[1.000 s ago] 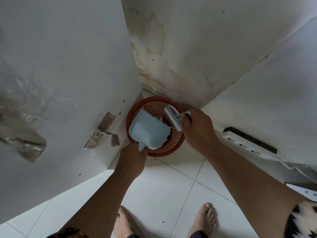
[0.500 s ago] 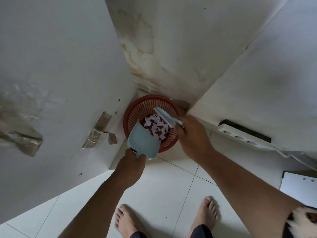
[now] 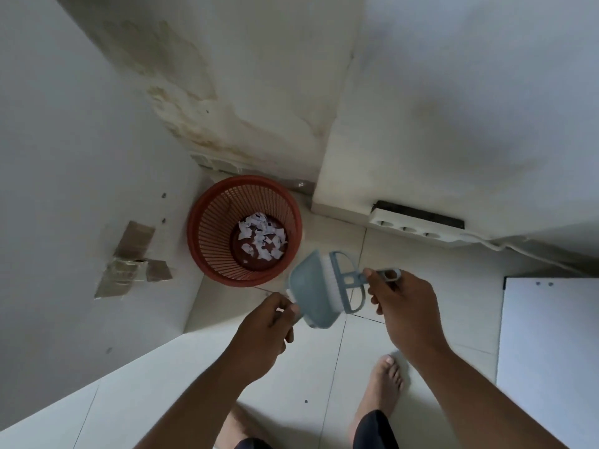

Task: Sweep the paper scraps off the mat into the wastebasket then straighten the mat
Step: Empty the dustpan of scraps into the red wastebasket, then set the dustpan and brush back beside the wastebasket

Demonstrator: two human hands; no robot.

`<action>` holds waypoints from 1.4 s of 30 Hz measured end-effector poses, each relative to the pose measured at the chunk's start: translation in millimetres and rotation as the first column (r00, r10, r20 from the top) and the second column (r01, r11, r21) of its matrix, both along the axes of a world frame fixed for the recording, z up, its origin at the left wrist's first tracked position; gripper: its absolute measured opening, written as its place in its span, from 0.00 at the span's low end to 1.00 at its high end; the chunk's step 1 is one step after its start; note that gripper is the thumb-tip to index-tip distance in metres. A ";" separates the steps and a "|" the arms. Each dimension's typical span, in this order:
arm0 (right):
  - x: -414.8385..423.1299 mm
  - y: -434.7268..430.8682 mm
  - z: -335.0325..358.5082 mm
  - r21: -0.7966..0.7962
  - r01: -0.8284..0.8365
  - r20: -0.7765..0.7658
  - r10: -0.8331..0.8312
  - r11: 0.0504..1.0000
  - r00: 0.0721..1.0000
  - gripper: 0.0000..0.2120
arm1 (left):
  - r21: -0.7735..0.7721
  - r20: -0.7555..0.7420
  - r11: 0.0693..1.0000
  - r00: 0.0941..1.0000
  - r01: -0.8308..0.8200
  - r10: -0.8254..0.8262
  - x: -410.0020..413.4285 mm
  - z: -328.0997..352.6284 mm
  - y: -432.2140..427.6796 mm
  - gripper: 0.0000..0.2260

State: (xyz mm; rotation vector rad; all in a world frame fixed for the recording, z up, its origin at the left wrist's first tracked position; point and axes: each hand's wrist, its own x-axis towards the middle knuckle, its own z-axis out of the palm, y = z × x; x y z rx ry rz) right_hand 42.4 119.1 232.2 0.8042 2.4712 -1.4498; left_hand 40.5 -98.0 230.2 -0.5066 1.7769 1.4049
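A red slatted wastebasket [image 3: 207, 241] stands in the corner of the room, with several white paper scraps [image 3: 262, 239] lying on its bottom. My left hand [image 3: 264, 332] grips the handle of a small blue dustpan [image 3: 308, 296], held just right of the basket and nearer to me. My right hand [image 3: 403, 306] holds a blue hand brush [image 3: 348, 281] by its handle, its white bristles resting inside the pan. The mat is out of view.
White walls close in on the left and behind the basket; torn brown tape [image 3: 129, 264] sticks to the left wall. A white power strip [image 3: 418, 233] lies along the right wall's base. A white board [image 3: 551, 351] lies on the tiles at right. My bare feet [image 3: 384, 380] stand below.
The dustpan came off the basket and back toward me, out to the basket's right. The brush moved out of the basket and now sits in the pan. The scraps lie in the basket.
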 end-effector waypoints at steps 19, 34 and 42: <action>6.7 114.4 -218.3 0.110 -0.006 0.078 -0.003 0.994 0.997 0.07 | -0.194 -0.083 0.968 0.980 0.162 -0.180 -40.9 -234.7 134.0 0.17; -16.6 109.8 -281.8 -0.225 -0.088 -0.016 0.086 0.970 0.996 0.02 | -0.373 -0.351 0.852 0.906 -0.367 0.236 -34.3 -315.2 143.0 0.29; -25.8 104.0 -279.5 -0.067 -0.234 -0.006 0.234 0.970 0.972 0.05 | -0.587 -0.229 0.800 0.923 0.123 -0.310 -24.2 -331.0 143.3 0.13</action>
